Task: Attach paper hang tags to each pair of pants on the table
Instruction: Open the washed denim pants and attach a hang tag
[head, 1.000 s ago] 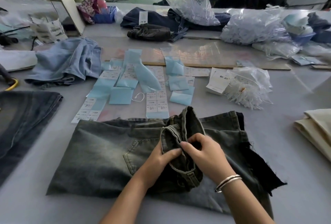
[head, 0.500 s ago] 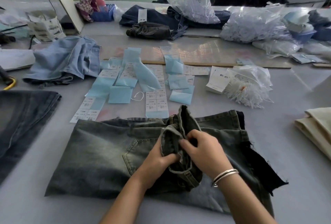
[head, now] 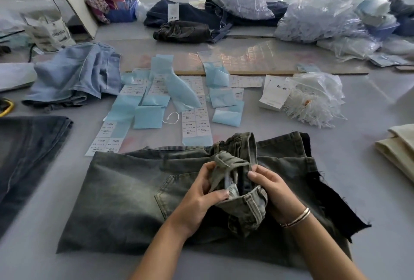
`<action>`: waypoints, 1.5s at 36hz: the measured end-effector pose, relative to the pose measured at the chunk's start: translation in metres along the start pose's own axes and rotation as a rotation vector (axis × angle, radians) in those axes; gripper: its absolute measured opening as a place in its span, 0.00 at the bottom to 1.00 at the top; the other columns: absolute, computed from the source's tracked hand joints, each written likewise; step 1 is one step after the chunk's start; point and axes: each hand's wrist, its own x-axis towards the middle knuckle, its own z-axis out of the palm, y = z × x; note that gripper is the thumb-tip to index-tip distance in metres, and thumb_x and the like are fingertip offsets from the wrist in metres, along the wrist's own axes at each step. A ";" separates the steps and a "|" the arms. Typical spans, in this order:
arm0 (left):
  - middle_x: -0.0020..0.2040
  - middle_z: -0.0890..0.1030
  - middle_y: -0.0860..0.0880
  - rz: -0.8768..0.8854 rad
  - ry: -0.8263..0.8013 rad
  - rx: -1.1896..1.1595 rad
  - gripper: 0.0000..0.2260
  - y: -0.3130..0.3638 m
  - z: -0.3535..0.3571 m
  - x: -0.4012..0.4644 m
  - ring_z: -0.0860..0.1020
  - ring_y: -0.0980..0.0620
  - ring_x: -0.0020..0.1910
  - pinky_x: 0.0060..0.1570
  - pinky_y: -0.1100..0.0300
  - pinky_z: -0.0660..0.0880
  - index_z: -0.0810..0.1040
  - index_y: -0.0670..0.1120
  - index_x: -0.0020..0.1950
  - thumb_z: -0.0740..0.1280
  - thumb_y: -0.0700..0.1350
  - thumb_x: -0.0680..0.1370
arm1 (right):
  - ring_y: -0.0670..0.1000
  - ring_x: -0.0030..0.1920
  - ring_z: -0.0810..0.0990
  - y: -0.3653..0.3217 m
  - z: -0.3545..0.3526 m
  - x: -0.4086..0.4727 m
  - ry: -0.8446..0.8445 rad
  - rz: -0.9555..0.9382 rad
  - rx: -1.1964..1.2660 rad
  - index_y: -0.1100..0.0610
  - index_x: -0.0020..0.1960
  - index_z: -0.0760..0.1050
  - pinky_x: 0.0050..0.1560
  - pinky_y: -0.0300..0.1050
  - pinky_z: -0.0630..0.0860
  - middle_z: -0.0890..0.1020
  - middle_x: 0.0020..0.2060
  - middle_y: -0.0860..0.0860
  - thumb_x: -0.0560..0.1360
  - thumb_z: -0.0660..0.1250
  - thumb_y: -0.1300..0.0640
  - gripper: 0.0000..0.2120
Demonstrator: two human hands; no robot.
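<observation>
Head cam, lower middle of frame: grey washed jeans lie flat on the table. Left hand and right hand both pinch the bunched-up waistband, spreading it. Hang tags sit stacked mid-right, well apart from the jeans.

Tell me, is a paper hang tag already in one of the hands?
No, the left hand and the right hand grip only the waistband of the grey jeans; the tags lie apart.
</observation>
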 end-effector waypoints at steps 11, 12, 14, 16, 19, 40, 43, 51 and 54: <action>0.59 0.81 0.44 0.028 0.066 -0.024 0.22 -0.002 0.002 0.001 0.79 0.45 0.59 0.52 0.60 0.77 0.74 0.54 0.64 0.73 0.42 0.72 | 0.42 0.71 0.60 -0.040 0.009 -0.021 0.122 -0.539 -1.008 0.33 0.51 0.78 0.67 0.36 0.61 0.60 0.68 0.41 0.69 0.73 0.54 0.17; 0.59 0.81 0.44 0.026 0.067 -0.010 0.22 -0.002 0.002 0.001 0.79 0.45 0.59 0.52 0.60 0.77 0.73 0.54 0.64 0.74 0.43 0.72 | 0.41 0.71 0.58 -0.043 0.016 -0.023 0.097 -0.515 -1.027 0.33 0.48 0.79 0.67 0.35 0.59 0.61 0.68 0.39 0.69 0.70 0.48 0.11; 0.59 0.80 0.45 0.025 0.054 0.002 0.22 -0.002 0.002 0.000 0.79 0.45 0.60 0.53 0.59 0.77 0.72 0.54 0.65 0.74 0.43 0.73 | 0.40 0.69 0.57 -0.046 0.028 -0.024 0.086 -0.454 -1.140 0.34 0.43 0.81 0.66 0.37 0.58 0.63 0.66 0.38 0.68 0.67 0.40 0.05; 0.60 0.80 0.44 0.027 0.050 0.001 0.21 -0.002 0.002 -0.001 0.78 0.45 0.60 0.53 0.57 0.77 0.72 0.54 0.64 0.73 0.43 0.73 | 0.43 0.68 0.56 -0.044 0.037 -0.023 0.100 -0.380 -1.343 0.36 0.43 0.81 0.68 0.45 0.59 0.65 0.66 0.40 0.70 0.69 0.41 0.04; 0.59 0.81 0.44 0.025 0.059 -0.011 0.22 -0.001 0.001 -0.002 0.79 0.44 0.59 0.52 0.58 0.77 0.72 0.53 0.65 0.73 0.43 0.73 | 0.48 0.71 0.53 -0.041 0.040 -0.022 0.033 -0.227 -1.490 0.39 0.54 0.79 0.72 0.57 0.55 0.63 0.69 0.43 0.70 0.70 0.42 0.13; 0.55 0.81 0.53 -0.068 -0.147 0.290 0.29 0.013 0.003 0.017 0.79 0.56 0.53 0.49 0.66 0.73 0.62 0.57 0.70 0.64 0.65 0.72 | 0.38 0.65 0.68 -0.059 -0.024 -0.036 -0.145 0.088 -1.487 0.46 0.66 0.72 0.63 0.25 0.60 0.68 0.64 0.39 0.72 0.71 0.48 0.22; 0.49 0.79 0.52 0.049 -0.019 0.546 0.15 0.019 0.009 0.037 0.77 0.58 0.47 0.44 0.63 0.74 0.72 0.57 0.62 0.63 0.59 0.77 | 0.39 0.58 0.74 -0.081 -0.055 -0.041 -0.060 0.185 -1.587 0.43 0.56 0.79 0.60 0.31 0.66 0.74 0.60 0.41 0.75 0.68 0.48 0.10; 0.49 0.79 0.53 0.410 0.177 1.314 0.08 -0.003 0.024 0.089 0.75 0.54 0.51 0.56 0.56 0.70 0.80 0.50 0.52 0.61 0.46 0.78 | 0.50 0.45 0.80 -0.131 -0.061 0.053 0.408 -0.268 -1.485 0.54 0.53 0.80 0.49 0.44 0.77 0.82 0.47 0.52 0.75 0.69 0.58 0.07; 0.45 0.80 0.54 0.446 0.232 1.216 0.08 -0.011 0.018 0.089 0.75 0.58 0.48 0.54 0.62 0.70 0.81 0.50 0.48 0.62 0.46 0.77 | 0.58 0.52 0.80 -0.134 -0.058 0.105 0.434 -0.339 -1.669 0.57 0.57 0.80 0.55 0.50 0.74 0.81 0.55 0.56 0.74 0.69 0.58 0.12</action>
